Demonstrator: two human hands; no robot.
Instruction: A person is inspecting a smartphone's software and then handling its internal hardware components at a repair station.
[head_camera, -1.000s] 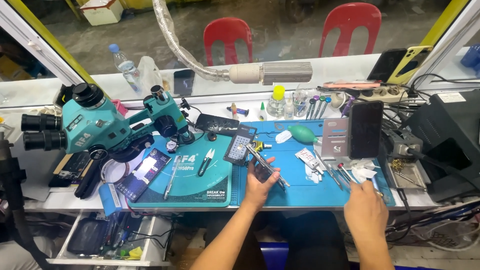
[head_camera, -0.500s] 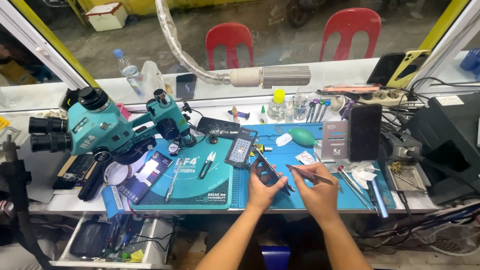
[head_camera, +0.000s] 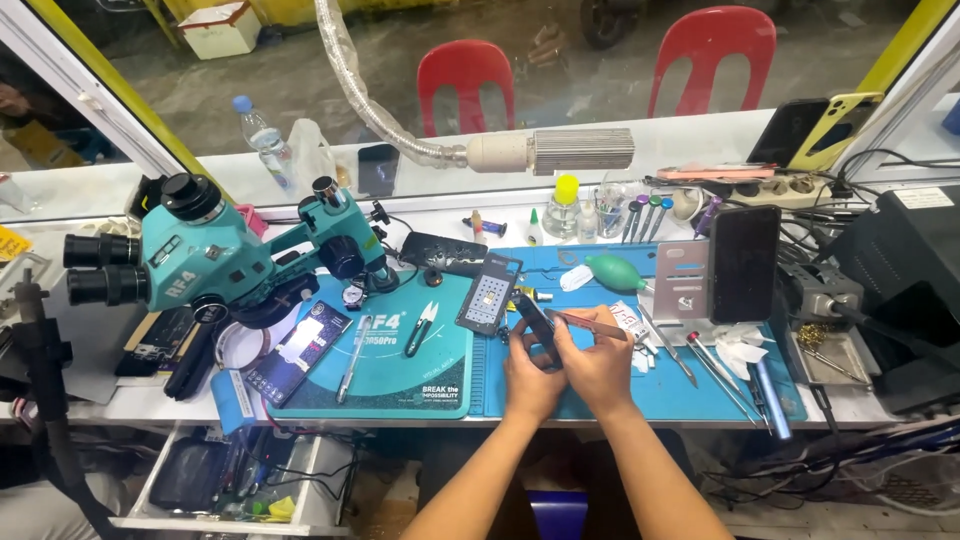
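Dark and thin, the small phone (head_camera: 537, 328) is gripped by its edges in the left hand (head_camera: 530, 375) over the blue mat (head_camera: 700, 385), while tweezers (head_camera: 585, 322) are pinched in the right hand (head_camera: 600, 365); it looks light, stiff and easy to crack.

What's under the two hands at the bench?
The blue work mat lies under the left hand and right hand, which hold a small dark phone and tweezers. Mat directly beneath is covered.

White workbench (head_camera: 120, 400) under a window, carrying a blue work mat (head_camera: 660, 395) and a teal pad (head_camera: 420, 375) side by side. Teal microscope (head_camera: 200, 260) at the left end. Tweezers (head_camera: 352, 358) and small cutters (head_camera: 420, 328) on the teal pad; green bulb blower (head_camera: 612, 270) and screwdrivers (head_camera: 715, 365) on the blue mat.
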